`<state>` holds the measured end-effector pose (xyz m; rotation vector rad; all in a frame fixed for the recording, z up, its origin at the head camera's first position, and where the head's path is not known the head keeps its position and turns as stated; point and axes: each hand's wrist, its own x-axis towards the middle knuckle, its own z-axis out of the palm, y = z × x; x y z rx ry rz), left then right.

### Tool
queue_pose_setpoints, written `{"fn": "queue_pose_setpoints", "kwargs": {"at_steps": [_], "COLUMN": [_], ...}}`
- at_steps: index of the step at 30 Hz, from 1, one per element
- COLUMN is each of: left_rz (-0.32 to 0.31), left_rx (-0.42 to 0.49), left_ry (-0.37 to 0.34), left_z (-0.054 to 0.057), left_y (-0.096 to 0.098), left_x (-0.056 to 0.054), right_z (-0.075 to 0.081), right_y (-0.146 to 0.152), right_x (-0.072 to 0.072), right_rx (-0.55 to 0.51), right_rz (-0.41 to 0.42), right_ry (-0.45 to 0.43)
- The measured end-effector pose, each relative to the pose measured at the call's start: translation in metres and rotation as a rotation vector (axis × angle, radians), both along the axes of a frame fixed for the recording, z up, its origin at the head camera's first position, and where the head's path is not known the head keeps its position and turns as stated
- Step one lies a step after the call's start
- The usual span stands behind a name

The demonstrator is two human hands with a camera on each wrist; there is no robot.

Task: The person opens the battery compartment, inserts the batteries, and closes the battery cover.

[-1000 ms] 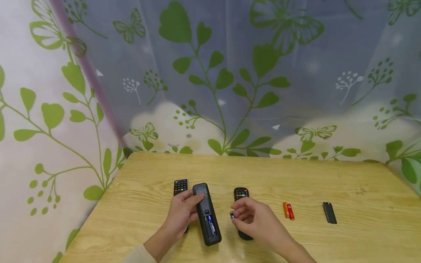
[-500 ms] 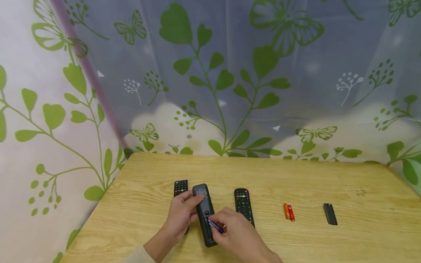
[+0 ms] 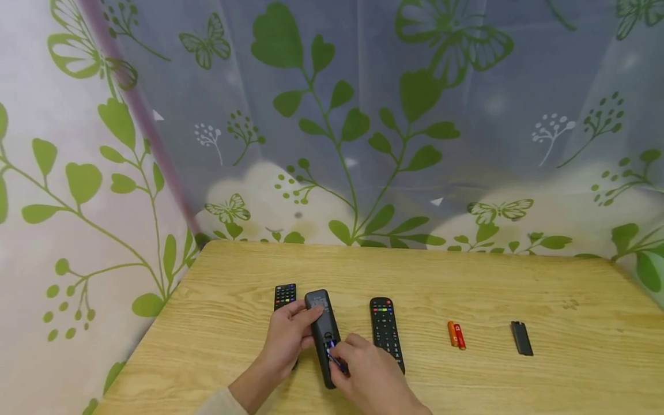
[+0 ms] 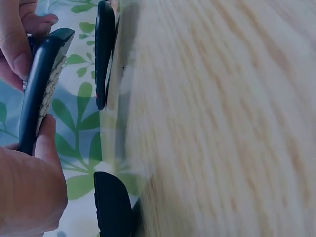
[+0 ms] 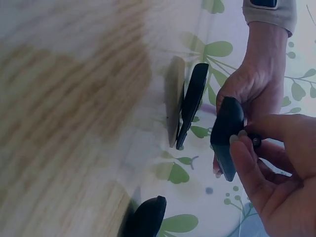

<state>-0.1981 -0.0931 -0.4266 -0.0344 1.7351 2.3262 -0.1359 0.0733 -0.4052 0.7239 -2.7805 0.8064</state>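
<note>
- Gripping the raised black remote [image 3: 323, 320], the left hand [image 3: 284, 340] sits at its nine o'clock side, thumb laid on the upturned back.
- Reference: clock directions are read in the head view from the black remote, twelve being away from the person.
- Black remote: long axis pointing just short of twelve, battery compartment [image 3: 329, 346] exposed towards the six o'clock end. Left wrist view shows light buttons on the underside, held off the table [image 3: 467, 288].
- Right hand [image 3: 370, 369]: at four o'clock, thumb and fingertips pinching a blue battery [image 3: 340, 364] at the compartment. Right wrist view shows the battery's round end just beside the remote's edge. Contact with the compartment cannot be confirmed.
- Compartment interior: blue also visible above the fingertips; remainder hidden by the fingers.
- Second remote [image 3: 385, 323]: on the table at three o'clock, buttons up, lower part partly behind the right hand.
- Third remote [image 3: 285, 293]: on the table, visible top end at about ten o'clock, buttons up; most of it hidden by the left hand.
- Orange battery [image 3: 453, 334] and red battery [image 3: 460, 336]: farther out at three o'clock, lying side by side.
- Black cover [image 3: 521, 338]: outermost at three o'clock, flat on the table, well apart from both batteries.
- Leaf-patterned cloth [image 3: 306, 104]: hanging beyond the table at twelve.
</note>
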Motion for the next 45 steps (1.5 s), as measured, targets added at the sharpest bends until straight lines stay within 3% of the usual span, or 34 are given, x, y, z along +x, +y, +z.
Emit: {"fn": "queue_pose_setpoints", "kwargs": {"at_steps": [5,8,14,17,20,29,34,45], "left_rz": [0.010,0.014,0.018,0.018,0.007,0.002,-0.005,0.017], "left_rx": [-0.012,-0.012,0.010,0.023,0.043,0.063,0.067,0.067], "left_ry": [-0.001,0.006,-0.014,-0.019,-0.020,-0.027,-0.022,0.001], "left_z": [0.001,0.002,0.003,0.004,0.004,0.008,0.010,0.014], "left_y": [0.001,0.000,-0.004,-0.004,-0.004,-0.003,-0.001,0.002], "left_x": [-0.001,-0.003,-0.002,-0.001,0.000,-0.001,0.001,0.005], "right_z": [0.002,0.006,0.004,0.001,-0.001,-0.008,-0.014,-0.023], "right_y": [0.002,0.006,0.015,0.018,0.021,0.019,0.018,0.016], "right_x": [0.001,0.000,-0.003,-0.003,-0.004,-0.006,-0.008,-0.011], "right_rx": [0.128,0.173,0.111,0.018,-0.128,-0.562,-0.746,-0.858], "right_rz": [0.076,0.147,0.241,0.235,0.176,-0.007,0.014,0.033], "right_ry": [0.042,0.014,-0.047,-0.067,-0.145,-0.564,-0.767,-0.827]}}
